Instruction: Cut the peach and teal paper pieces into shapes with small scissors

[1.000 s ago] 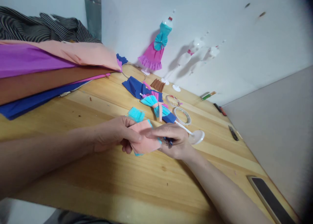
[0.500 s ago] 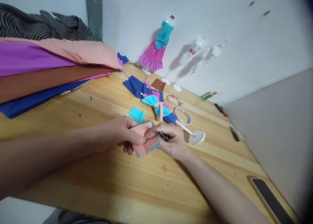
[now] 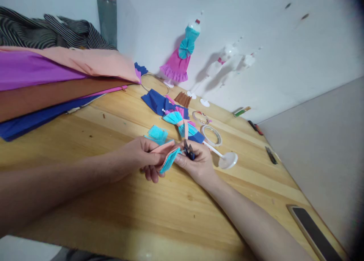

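My left hand [image 3: 139, 159] pinches a small folded piece of crepe paper [image 3: 167, 156], peach on one side and teal on the other, held edge-on above the wooden table [image 3: 119, 200]. My right hand [image 3: 196, 163] grips the same piece from the right, and a small dark tool [image 3: 188, 151], perhaps scissors, sticks up between its fingers. Just behind my hands lie a teal paper scrap [image 3: 158, 133] and a small doll form [image 3: 182, 124] dressed in blue, teal and pink paper, lying on its white stand [image 3: 227, 161].
Large crepe sheets [image 3: 51, 82] in purple, peach, brown and blue are stacked at the left. A dressed doll form [image 3: 182, 54] and bare white ones [image 3: 227, 60] lean on the wall. Tape rolls [image 3: 212, 135], a phone [image 3: 313, 230] and small tools [image 3: 270, 154] lie to the right.
The folded paper has turned from lying flat, peach side up, to edge-on with its teal side showing. My right hand has shifted in closer and the dark tool now points upward.
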The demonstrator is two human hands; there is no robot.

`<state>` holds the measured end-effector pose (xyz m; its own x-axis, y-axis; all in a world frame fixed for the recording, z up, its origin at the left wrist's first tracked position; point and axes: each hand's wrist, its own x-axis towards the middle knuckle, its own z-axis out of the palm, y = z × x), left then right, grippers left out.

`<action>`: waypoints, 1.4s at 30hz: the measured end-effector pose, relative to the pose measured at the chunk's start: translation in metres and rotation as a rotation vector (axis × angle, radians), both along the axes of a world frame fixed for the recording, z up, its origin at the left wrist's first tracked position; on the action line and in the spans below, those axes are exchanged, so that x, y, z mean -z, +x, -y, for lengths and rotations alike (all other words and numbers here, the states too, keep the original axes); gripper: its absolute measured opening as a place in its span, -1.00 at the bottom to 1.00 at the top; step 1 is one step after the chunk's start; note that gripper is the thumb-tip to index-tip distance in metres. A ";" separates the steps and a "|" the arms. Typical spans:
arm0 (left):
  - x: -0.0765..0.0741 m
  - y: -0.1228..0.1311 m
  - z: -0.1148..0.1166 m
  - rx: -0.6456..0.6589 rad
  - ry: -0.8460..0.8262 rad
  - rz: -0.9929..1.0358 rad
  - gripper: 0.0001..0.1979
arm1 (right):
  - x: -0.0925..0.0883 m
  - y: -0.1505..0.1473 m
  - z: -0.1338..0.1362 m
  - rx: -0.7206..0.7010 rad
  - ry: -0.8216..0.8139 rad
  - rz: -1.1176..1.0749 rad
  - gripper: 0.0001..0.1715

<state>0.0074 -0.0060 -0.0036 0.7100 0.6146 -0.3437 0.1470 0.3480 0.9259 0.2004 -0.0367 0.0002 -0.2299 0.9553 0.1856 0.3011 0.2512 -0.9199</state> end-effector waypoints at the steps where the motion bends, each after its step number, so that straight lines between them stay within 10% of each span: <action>1: 0.000 0.001 0.001 -0.016 0.006 -0.014 -0.56 | 0.001 0.000 0.000 0.018 -0.003 -0.005 -0.57; 14: 0.003 0.006 0.009 -0.099 0.125 -0.042 -0.72 | 0.015 -0.008 0.003 0.107 -0.181 -0.205 -0.68; 31: 0.001 0.000 0.011 -0.069 0.821 -0.278 -0.73 | 0.016 -0.014 0.002 0.188 -0.242 -0.270 -0.81; 42: -0.004 -0.002 0.012 -0.007 0.820 -0.316 -0.71 | 0.014 -0.017 0.003 0.194 -0.246 -0.316 -0.80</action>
<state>0.0057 -0.0184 0.0007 0.6520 0.7577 0.0281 0.4387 -0.4072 0.8011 0.1836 -0.0399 -0.0133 -0.0101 0.9998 -0.0199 0.0158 -0.0197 -0.9997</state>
